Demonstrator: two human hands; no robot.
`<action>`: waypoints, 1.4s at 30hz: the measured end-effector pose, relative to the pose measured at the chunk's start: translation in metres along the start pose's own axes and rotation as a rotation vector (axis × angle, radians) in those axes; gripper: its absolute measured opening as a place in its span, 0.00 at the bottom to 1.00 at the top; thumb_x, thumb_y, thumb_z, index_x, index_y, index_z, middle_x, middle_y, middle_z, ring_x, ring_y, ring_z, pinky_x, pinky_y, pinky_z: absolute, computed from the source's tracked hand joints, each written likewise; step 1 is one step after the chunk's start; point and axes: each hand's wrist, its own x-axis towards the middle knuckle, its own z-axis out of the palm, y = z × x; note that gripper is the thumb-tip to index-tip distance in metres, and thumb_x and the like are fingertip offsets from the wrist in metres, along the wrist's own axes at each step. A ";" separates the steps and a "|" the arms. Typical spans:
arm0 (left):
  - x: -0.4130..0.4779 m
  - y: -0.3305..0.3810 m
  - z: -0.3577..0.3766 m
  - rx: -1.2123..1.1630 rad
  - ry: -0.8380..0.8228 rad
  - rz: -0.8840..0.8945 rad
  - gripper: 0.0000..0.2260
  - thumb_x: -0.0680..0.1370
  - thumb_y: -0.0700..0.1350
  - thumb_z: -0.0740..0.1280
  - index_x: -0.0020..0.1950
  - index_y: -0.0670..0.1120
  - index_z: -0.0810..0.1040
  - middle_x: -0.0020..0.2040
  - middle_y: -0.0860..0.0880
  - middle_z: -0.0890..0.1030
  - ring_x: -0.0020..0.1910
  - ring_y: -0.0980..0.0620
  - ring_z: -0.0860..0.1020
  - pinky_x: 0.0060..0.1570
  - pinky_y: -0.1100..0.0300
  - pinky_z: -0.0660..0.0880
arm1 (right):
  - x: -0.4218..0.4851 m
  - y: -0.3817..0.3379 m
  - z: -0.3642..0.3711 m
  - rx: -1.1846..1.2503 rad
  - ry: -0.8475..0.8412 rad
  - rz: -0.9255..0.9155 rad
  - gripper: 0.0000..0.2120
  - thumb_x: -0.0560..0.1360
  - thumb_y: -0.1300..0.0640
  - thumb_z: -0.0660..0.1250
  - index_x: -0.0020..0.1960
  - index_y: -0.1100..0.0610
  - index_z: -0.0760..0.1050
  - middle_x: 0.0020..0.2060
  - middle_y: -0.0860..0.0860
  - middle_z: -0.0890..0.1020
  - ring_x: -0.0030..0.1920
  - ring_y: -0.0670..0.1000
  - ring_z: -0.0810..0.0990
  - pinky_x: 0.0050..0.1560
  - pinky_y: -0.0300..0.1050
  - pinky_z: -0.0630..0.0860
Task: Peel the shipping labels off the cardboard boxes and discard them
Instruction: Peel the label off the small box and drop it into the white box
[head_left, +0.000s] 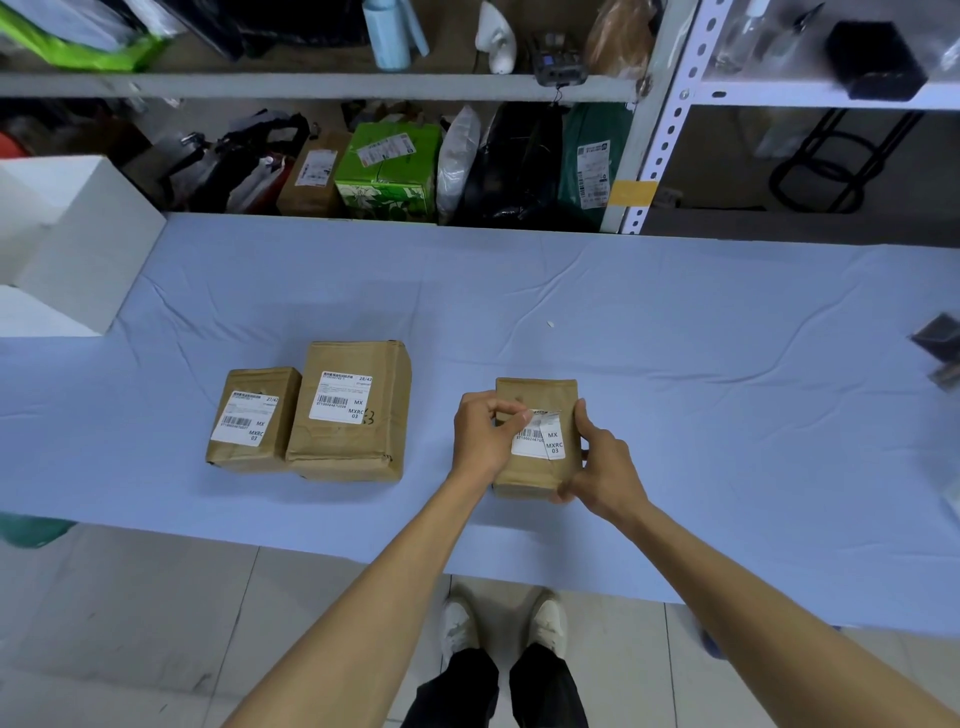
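Note:
Three brown cardboard boxes lie on the blue-covered table (675, 322). The right box (535, 395) carries a white shipping label (543, 439) whose upper part is lifted and folded over. My left hand (485, 434) pinches that lifted label edge between thumb and fingers. My right hand (597, 462) grips the box's right side and near corner, holding it down. To the left stand a small box (254, 418) and a larger box (353, 408), touching each other, each with a flat white label (244, 418) (343, 402) on top.
A white open box (78, 244) sits at the table's far left. Metal shelves (322, 85) behind the table hold parcels, bags and a green carton (387, 174). A dark object (940, 353) lies at the right edge. A tiny paper scrap (550, 324) lies mid-table.

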 end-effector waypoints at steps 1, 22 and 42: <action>-0.001 0.000 0.000 0.001 -0.006 -0.007 0.03 0.72 0.42 0.74 0.40 0.49 0.82 0.61 0.47 0.76 0.58 0.49 0.77 0.56 0.63 0.73 | 0.000 0.000 0.000 -0.002 0.000 0.001 0.57 0.61 0.70 0.75 0.78 0.52 0.45 0.53 0.52 0.80 0.48 0.53 0.80 0.43 0.43 0.78; -0.005 0.003 -0.004 -0.062 -0.055 -0.025 0.02 0.73 0.42 0.74 0.43 0.45 0.83 0.64 0.48 0.72 0.63 0.49 0.75 0.62 0.60 0.71 | 0.000 -0.003 -0.001 -0.048 -0.009 -0.001 0.57 0.61 0.70 0.76 0.78 0.53 0.44 0.54 0.51 0.78 0.51 0.53 0.79 0.46 0.44 0.79; -0.008 0.003 -0.005 -0.082 -0.086 -0.016 0.04 0.73 0.43 0.73 0.40 0.49 0.81 0.59 0.53 0.69 0.59 0.54 0.75 0.53 0.69 0.67 | 0.001 -0.004 -0.001 -0.065 -0.006 0.003 0.57 0.62 0.70 0.75 0.78 0.54 0.43 0.54 0.51 0.77 0.50 0.54 0.78 0.45 0.44 0.78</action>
